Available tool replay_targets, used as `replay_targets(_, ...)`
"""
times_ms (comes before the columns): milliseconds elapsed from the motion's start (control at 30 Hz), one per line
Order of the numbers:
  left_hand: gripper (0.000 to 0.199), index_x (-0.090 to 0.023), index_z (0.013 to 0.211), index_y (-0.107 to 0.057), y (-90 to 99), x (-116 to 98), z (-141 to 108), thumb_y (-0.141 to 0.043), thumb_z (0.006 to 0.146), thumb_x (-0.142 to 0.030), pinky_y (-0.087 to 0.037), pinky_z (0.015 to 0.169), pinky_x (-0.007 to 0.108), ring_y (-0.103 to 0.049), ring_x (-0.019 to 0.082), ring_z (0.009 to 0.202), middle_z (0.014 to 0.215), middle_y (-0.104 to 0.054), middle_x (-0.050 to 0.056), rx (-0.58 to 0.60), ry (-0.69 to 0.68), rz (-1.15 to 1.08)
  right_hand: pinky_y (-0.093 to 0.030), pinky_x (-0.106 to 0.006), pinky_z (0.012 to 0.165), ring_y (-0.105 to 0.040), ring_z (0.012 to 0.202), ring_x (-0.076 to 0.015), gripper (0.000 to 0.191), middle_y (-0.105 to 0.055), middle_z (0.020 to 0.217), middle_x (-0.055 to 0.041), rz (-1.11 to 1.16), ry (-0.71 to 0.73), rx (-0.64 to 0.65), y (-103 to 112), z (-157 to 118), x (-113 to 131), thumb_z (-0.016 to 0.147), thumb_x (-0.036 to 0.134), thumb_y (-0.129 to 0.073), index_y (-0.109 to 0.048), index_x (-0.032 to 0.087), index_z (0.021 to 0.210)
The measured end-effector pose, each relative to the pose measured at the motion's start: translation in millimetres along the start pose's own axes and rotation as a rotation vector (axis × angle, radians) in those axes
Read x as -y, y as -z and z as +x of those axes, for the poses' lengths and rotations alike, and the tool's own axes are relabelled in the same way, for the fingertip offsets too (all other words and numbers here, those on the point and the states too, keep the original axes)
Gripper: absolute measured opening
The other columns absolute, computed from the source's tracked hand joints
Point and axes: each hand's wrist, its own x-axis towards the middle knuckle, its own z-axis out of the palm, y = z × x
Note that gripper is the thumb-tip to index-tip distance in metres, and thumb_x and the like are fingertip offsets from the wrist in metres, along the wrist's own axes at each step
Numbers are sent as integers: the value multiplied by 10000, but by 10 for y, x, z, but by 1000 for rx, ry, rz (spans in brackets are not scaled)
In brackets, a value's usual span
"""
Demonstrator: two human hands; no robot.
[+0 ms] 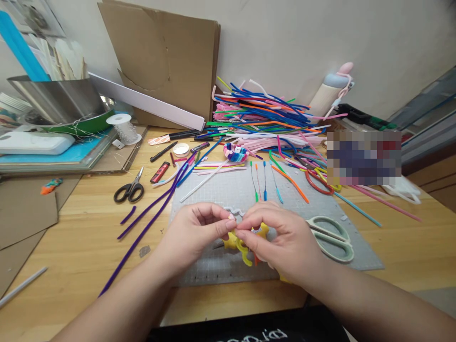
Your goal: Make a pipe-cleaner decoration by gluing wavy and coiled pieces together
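My left hand (199, 232) is closed in a pinch, its fingertips almost touching those of my right hand (278, 232), which pinches too. Between them is a bit of yellow pipe cleaner, mostly hidden by the fingers. A yellow curl (245, 254) shows just below the fingertips, beside yellow fuzzy shapes (262, 231) partly covered by my right hand. Behind the fingers a wavy white pipe cleaner (233, 210) shows. All this is over a grey cutting mat (210, 273). Pale green scissors (335, 240) lie beside my right wrist.
Several short coloured stems (264, 180) lie in a row on the mat. Behind is a heap of pipe cleaners (263, 114). Black scissors (130, 190), a red lighter (160, 172) and long purple pipe cleaners (142, 228) lie left. A spool (123, 129) and a bottle (329, 92) stand farther back.
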Motion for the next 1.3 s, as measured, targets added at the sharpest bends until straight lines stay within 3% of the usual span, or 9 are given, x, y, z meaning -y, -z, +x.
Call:
replay_targets(200,161,-166,690,-690,134,-54,3,-788,662,-291,-456,573,202,-547,86,566,658,-662,1,-61,-76,16,-474,-322,691,-613,764,-182,124,-670,806,-28,-113,-63,-223,232,72,-105,877,267,-538,-656,238,858)
replay_targets(267,149,-173,700,-692,172,-75,-5,-783,676,-287,-457,581,193,-553,79,569,678,-669,-3,-52,-95,24,-460,-311,660,-598,728,-179,119,-661,768,-25,-243,-100,-221,304,141,-208,868,253,-545,-656,226,837)
replay_targets(467,114,-174,705,-691,189,-88,-32,-766,704,-259,-454,584,187,-560,81,575,640,-662,-5,48,-67,48,-449,-308,726,-604,827,-183,104,-670,863,-43,-371,-100,135,231,259,-449,837,188,-562,-664,192,851)
replay_targets(567,122,-168,711,-690,196,-79,-35,-766,702,-263,-458,583,201,-565,93,581,639,-657,3,81,-60,40,-440,-288,715,-603,824,-169,109,-671,859,-41,-379,-110,185,174,260,-430,849,195,-550,-659,187,839)
replay_targets(700,135,-171,709,-693,226,-80,-32,-776,688,-275,-463,590,219,-567,103,586,656,-659,6,67,-85,13,-347,-276,526,-554,612,-163,298,-638,669,-42,-614,-240,247,276,188,-321,869,373,-530,-623,191,652)
replay_targets(800,116,-182,695,-706,236,-83,-20,-787,676,-264,-464,605,220,-571,104,606,661,-664,2,99,-117,-36,-234,-271,440,-493,478,-156,387,-600,530,-25,-733,-348,484,392,67,-270,745,558,-628,-626,214,568)
replay_targets(900,71,-197,685,-721,235,-82,-7,-786,680,-224,-468,636,215,-585,103,656,695,-672,0,155,-162,-87,-184,-261,415,-480,449,-147,319,-620,541,-10,-765,-354,624,420,-35,-275,636,536,-729,-649,230,590)
replay_targets(1133,48,-208,706,-727,268,-104,-29,-773,704,-224,-458,645,223,-575,107,682,724,-645,3,229,-268,-165,-220,-256,432,-474,465,-128,94,-627,597,-12,-676,-324,552,275,-48,-265,685,296,-671,-631,212,673)
replay_targets(1300,89,-234,674,-703,318,-167,-83,-782,690,-273,-426,572,231,-522,106,584,644,-610,-9,251,-358,-323,-311,-238,450,-482,507,-118,15,-586,609,5,-330,-409,354,360,27,-229,699,206,-609,-594,205,699)
